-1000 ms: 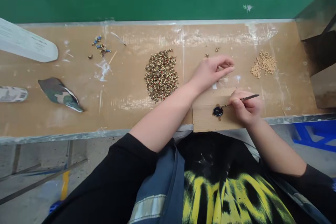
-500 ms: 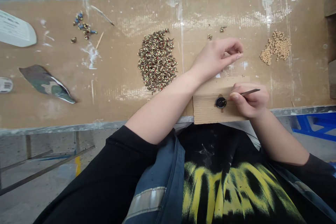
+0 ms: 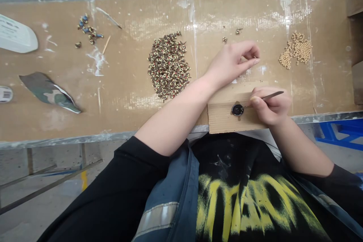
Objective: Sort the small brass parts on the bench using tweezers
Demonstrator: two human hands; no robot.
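Pinching a thin metal pick (image 3: 266, 97), right hand (image 3: 270, 107) dips its tip into a small black dish (image 3: 237, 110); left hand (image 3: 232, 63) fingers curled shut.

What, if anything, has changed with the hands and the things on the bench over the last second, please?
Little changed. The right hand keeps its grip on the thin metal tool, whose tip stays at the small black dish. The left hand remains pinched shut above the cardboard piece; what it pinches is hidden. The bead pile and tan pile look undisturbed. Only the camera tilted.

White card (image 3: 15, 39) bears print, perhaps text, too blurred to read; nothing else legible.
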